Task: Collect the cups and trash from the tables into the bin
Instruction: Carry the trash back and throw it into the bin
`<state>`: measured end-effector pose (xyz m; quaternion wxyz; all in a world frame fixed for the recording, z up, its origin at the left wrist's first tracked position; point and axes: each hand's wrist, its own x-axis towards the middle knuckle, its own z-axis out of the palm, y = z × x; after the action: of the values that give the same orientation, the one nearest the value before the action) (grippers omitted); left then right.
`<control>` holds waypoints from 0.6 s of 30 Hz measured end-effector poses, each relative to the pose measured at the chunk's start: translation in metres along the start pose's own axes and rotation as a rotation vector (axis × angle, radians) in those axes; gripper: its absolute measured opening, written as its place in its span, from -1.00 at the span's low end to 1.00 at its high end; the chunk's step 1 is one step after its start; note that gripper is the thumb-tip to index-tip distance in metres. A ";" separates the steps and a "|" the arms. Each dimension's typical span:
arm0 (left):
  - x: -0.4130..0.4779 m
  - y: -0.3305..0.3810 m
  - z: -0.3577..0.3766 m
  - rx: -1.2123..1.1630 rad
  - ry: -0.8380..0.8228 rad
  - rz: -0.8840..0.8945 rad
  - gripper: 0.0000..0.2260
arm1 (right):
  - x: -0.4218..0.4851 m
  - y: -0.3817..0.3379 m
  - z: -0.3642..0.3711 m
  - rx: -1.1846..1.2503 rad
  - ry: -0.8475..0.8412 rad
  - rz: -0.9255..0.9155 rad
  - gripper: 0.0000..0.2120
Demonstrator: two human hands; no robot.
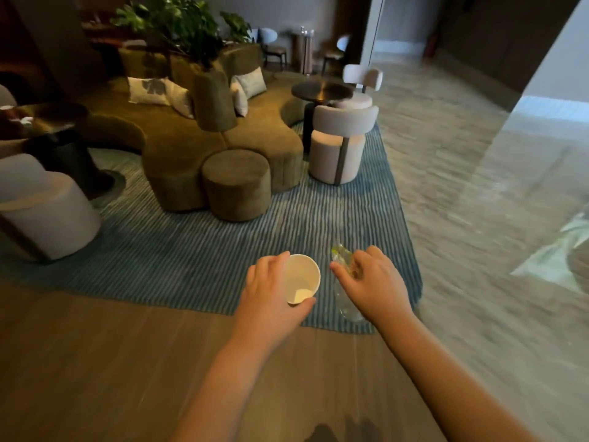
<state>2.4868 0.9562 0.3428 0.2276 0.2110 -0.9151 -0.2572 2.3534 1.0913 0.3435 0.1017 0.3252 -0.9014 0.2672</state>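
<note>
- The left hand [267, 291] holds a white paper cup [302, 279] from the side. Its fingers [280, 258] curl over the far rim and the thumb hooks the near rim. The cup's open mouth is tipped up, and it looks empty.
- The right hand [373, 282] is clamped, palm down, on what looks like a crushed clear plastic bottle [341, 256]. The bottle's long axis runs away from the person; one end pokes out past the knuckles and the other sticks out below the wrist.
- Cup and bottle hang side by side, near each other but not touching, out over the edge of the blue striped rug [223, 250].
- From where I stand, no bin can be seen, so which way it lies from either hand can't be told.
- With both hands full, I'd say the next move is a drop-off, not another pick-up.
- The dark round tabletop [322, 90] is well ahead, on the right hand's side. The darker tabletop [60, 113] at far left has something pale on it, too blurred to name.
</note>
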 end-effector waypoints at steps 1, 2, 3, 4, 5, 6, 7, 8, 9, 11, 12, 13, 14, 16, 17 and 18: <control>0.019 0.000 0.008 -0.004 -0.013 0.013 -0.31 | 0.015 0.008 0.004 0.006 0.002 0.011 -0.63; 0.039 0.000 0.017 -0.007 -0.022 0.027 -0.31 | 0.031 0.017 0.008 0.022 0.006 0.024 -0.63; 0.059 -0.001 0.027 -0.008 -0.026 0.040 -0.32 | 0.047 0.026 0.013 0.044 0.014 0.039 -0.63; 0.080 -0.002 0.036 -0.007 -0.028 0.051 -0.32 | 0.066 0.036 0.018 0.067 0.024 0.056 -0.63; 0.102 -0.004 0.046 -0.004 -0.032 0.059 -0.33 | 0.084 0.046 0.023 0.098 0.031 0.075 -0.66; 0.125 -0.004 0.057 -0.002 -0.038 0.063 -0.33 | 0.104 0.057 0.028 0.133 0.029 0.099 -0.72; 0.148 -0.004 0.067 0.000 -0.046 0.066 -0.33 | 0.125 0.069 0.032 0.167 0.020 0.123 -0.77; 0.171 -0.003 0.078 0.002 -0.054 0.070 -0.33 | 0.147 0.081 0.036 0.193 0.013 0.141 -0.75; 0.195 0.000 0.089 0.003 -0.068 0.074 -0.33 | 0.169 0.094 0.040 0.210 0.015 0.142 -0.70; 0.246 0.008 0.112 0.002 -0.111 0.090 -0.34 | 0.216 0.123 0.045 0.188 0.048 0.107 -0.66; 0.273 0.013 0.124 0.008 -0.127 0.095 -0.35 | 0.241 0.138 0.046 0.169 0.056 0.088 -0.66; 0.301 0.018 0.135 0.013 -0.139 0.091 -0.34 | 0.266 0.153 0.046 0.170 0.053 0.079 -0.66; 0.327 0.023 0.147 0.014 -0.149 0.084 -0.34 | 0.289 0.167 0.046 0.195 0.045 0.077 -0.68; 0.376 0.029 0.169 0.012 -0.156 0.084 -0.33 | 0.337 0.194 0.048 0.245 0.046 0.057 -0.72; 0.398 0.031 0.180 0.019 -0.155 0.088 -0.32 | 0.360 0.207 0.050 0.249 0.057 0.040 -0.74; 0.420 0.032 0.191 0.027 -0.154 0.092 -0.32 | 0.383 0.218 0.053 0.244 0.073 0.029 -0.75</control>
<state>2.0387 0.8415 0.3446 0.1653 0.1512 -0.9420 -0.2498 1.9188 0.9994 0.3450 0.0902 0.3124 -0.8624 0.3881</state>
